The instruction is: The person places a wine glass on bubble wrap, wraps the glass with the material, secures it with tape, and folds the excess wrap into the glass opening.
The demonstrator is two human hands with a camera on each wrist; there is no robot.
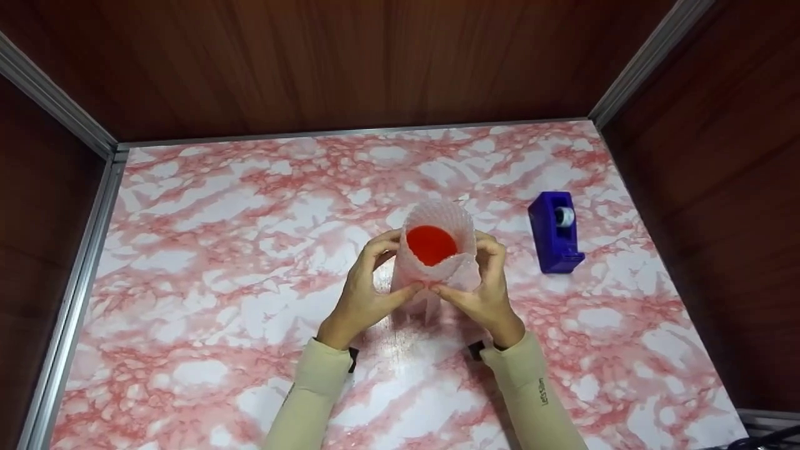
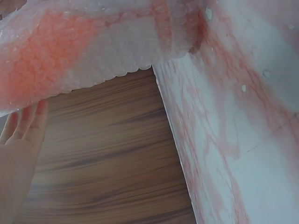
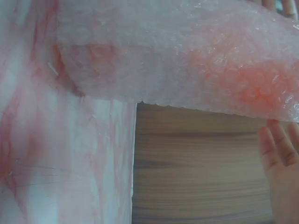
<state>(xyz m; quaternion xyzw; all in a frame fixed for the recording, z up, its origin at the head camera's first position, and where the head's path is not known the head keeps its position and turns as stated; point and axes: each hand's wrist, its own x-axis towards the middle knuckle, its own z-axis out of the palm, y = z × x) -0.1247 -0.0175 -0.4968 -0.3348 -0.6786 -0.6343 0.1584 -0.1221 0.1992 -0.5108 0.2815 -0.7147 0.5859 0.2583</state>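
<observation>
In the middle of the table a sheet of bubble wrap stands upright as a tube around an object with a round red top. The wrap rises above that top and its edges overlap at the front. My left hand holds the tube from the left, my right hand from the right. Both thumbs press the near side, almost meeting, while the fingers curl round the sides. Through the bubble wrap in the left wrist view, an orange-red upper part shows over a paler body. The wrapped object's exact kind is hidden.
A purple tape dispenser with a roll of clear tape stands to the right of my right hand. Dark wood panels close off the back and sides of the marbled red-and-white table. A black cable lies at the lower right corner.
</observation>
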